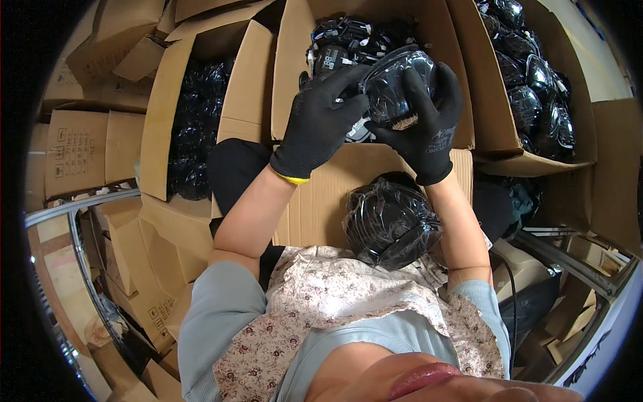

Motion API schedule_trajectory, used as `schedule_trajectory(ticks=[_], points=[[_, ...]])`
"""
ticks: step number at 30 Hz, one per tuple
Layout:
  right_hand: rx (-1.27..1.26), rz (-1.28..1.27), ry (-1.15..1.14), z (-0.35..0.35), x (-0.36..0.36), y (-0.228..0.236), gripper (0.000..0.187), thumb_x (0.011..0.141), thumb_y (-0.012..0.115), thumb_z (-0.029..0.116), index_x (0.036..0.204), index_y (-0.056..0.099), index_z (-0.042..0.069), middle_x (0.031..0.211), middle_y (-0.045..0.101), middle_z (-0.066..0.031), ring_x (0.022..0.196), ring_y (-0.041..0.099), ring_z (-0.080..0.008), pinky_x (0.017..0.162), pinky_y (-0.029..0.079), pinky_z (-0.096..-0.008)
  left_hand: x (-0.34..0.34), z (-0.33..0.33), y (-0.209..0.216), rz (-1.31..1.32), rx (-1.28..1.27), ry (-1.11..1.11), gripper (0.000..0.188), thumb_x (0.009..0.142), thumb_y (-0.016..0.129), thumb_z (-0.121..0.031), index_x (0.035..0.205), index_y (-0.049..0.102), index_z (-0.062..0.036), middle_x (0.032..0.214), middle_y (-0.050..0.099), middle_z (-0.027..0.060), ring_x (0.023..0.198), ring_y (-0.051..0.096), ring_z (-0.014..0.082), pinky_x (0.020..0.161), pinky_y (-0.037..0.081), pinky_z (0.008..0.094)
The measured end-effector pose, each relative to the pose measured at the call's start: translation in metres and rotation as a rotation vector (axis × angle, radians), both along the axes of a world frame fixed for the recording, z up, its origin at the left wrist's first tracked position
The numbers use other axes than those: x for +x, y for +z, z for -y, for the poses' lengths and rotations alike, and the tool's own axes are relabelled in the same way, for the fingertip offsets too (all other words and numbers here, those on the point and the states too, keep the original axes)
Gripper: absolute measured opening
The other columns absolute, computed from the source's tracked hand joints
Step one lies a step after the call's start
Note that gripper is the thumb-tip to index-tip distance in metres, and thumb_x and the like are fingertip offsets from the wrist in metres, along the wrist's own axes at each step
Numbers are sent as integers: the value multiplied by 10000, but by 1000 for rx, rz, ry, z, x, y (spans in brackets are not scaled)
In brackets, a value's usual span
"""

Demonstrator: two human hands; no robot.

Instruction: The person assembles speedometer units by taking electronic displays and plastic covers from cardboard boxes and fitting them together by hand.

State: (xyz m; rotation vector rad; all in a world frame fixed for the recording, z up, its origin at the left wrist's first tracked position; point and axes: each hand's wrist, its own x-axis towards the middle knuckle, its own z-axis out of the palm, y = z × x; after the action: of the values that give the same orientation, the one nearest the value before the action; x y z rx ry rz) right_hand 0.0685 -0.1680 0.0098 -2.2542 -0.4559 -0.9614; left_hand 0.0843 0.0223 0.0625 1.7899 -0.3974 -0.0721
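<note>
Both my hands wear black knitted gloves and are raised over the open carton in front of me. Between them is a glossy black rounded housing (395,84) with a clear, shiny cover. My right hand (432,127) wraps its fingers and thumb around the right side. At the left edge, my left hand (321,117) has its fingers closed against the housing; a small white piece shows by them, too small to name. Closer to my body, a second black housing (388,224) in crinkled clear film lies on the cardboard by my lap.
The carton ahead (372,13) contains black display units (331,59) with wires and white connectors. Film-wrapped black parts fill a carton on the left (157,134) and another on the right (492,100). Flattened cardboard (308,208) lies before me. Metal rails (100,199) run at both sides.
</note>
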Motion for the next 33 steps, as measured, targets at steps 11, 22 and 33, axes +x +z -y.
schedule_trajectory(ticks=[11,22,33], points=[[181,-124,35,5,2,-2,873,524,892,387,1299,568,148,1402,374,-229,1260,392,-422,1044,329,-507,13,16,-29,-53,-114,88,415,832,749,-132,1179,595,35,1051,657,94,942,622,138,840,521,275],[1051,-531,291,25,6,1,235,950,582,170,1136,587,26,1026,622,-42,932,572,-115,838,479,-276,12,24,-29,-21,-153,42,412,771,817,-198,1089,638,-8,1015,675,84,933,635,143,851,513,289],[459,8,116,20,12,4,642,754,799,330,1276,532,71,1325,474,-183,1189,488,-313,985,420,-412,16,17,-14,-237,-326,59,378,780,784,-93,1097,608,13,989,659,66,915,623,130,818,529,267]])
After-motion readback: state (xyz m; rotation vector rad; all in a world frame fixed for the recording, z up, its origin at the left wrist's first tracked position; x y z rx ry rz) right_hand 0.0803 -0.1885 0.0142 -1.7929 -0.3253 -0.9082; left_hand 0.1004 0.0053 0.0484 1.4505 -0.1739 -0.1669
